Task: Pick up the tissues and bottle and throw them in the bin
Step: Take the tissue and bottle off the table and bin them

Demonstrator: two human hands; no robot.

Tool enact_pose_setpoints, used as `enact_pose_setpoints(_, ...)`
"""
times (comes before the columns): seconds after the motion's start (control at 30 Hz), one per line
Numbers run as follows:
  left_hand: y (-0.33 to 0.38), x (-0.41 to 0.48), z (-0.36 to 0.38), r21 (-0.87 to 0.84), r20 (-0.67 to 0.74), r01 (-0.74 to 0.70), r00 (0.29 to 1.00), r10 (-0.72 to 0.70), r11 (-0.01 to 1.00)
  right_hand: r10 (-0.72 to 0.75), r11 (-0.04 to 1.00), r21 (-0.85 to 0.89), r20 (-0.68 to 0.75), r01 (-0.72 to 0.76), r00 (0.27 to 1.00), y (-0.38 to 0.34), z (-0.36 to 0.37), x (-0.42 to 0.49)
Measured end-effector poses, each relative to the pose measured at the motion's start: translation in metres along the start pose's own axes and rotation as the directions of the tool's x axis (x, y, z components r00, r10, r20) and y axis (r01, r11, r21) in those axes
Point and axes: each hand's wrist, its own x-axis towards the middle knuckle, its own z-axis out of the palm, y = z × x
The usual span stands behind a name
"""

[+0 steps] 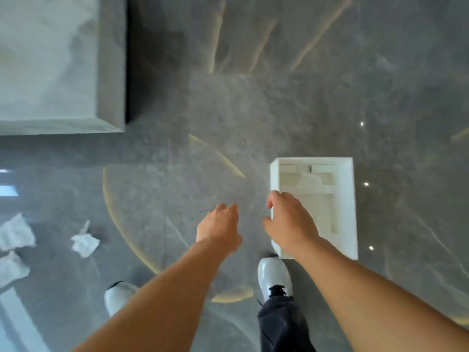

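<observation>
A white rectangular bin stands open on the grey floor at centre right, with pale things inside that I cannot make out. My right hand hangs over the bin's near left corner, fingers curled downward, nothing visible in it. Just left of the bin, my left hand hovers above bare floor with its fingers loosely apart and empty. Three crumpled white tissues lie on the floor at the left: one nearest my feet, one by the frame edge, one below it. No bottle is in view.
A pale stone block or low table fills the upper left, with a dark gap beside it. My white shoes stand just below the bin. The glossy grey floor shows light reflections.
</observation>
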Motion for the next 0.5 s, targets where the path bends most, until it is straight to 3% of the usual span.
enact_pose_setpoints(0.23,-0.136,-0.058,-0.122,-0.004,-0.187,-0.01,0.982,0.009,1.0,-0.115,0.99,-0.088,-0.052,0.11,0.992,-0.168,0.0,-0.018)
enact_pose_setpoints(0.5,-0.342,-0.181,-0.277,0.045,-0.296,0.146,0.947,-0.127,0.988,-0.169,0.968,-0.185,0.005,0.167,0.986,-0.362,-0.009,-0.075)
